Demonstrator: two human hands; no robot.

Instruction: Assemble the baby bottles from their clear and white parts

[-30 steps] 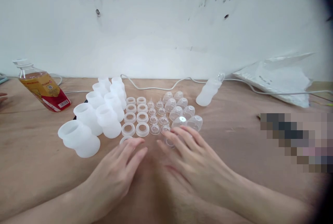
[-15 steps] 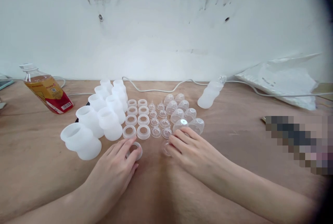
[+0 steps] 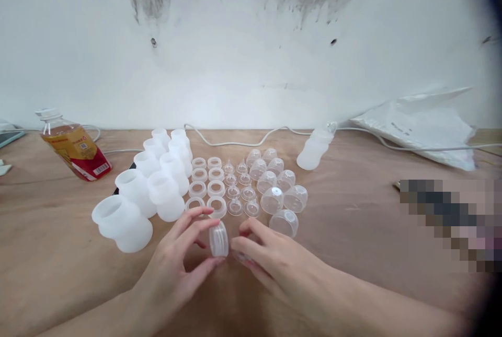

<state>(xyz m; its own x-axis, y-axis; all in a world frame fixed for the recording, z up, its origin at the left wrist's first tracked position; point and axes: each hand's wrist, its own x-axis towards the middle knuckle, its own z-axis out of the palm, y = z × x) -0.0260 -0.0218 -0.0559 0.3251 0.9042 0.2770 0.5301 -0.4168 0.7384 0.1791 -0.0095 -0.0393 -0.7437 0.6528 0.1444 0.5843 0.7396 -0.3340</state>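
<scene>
My left hand (image 3: 184,253) grips a clear screw ring (image 3: 218,239) on edge between thumb and fingers, a little above the table. Close to its right, my right hand (image 3: 266,253) is closed round a clear bottle nipple (image 3: 243,256), mostly hidden by the fingers. Beyond my hands lie two columns of screw rings (image 3: 197,189), and beside them two columns of clear nipples (image 3: 248,193). Domed clear caps (image 3: 296,198) stand to the right of these. One cap (image 3: 284,223) sits just behind my right hand.
White bottle bodies (image 3: 125,222) stand in two rows at the left. A bottle fitted with a nipple (image 3: 314,149) stands at the back right. Also on the table (image 3: 353,222) are a drink bottle (image 3: 78,149), a cable (image 3: 243,143), a plastic bag (image 3: 419,128) and a pixelated object (image 3: 447,222).
My left hand has lifted the screw ring off the table and tipped it on edge, moving right. My right hand has moved left and nearer with the nipple, uncovering the nearest cap.
</scene>
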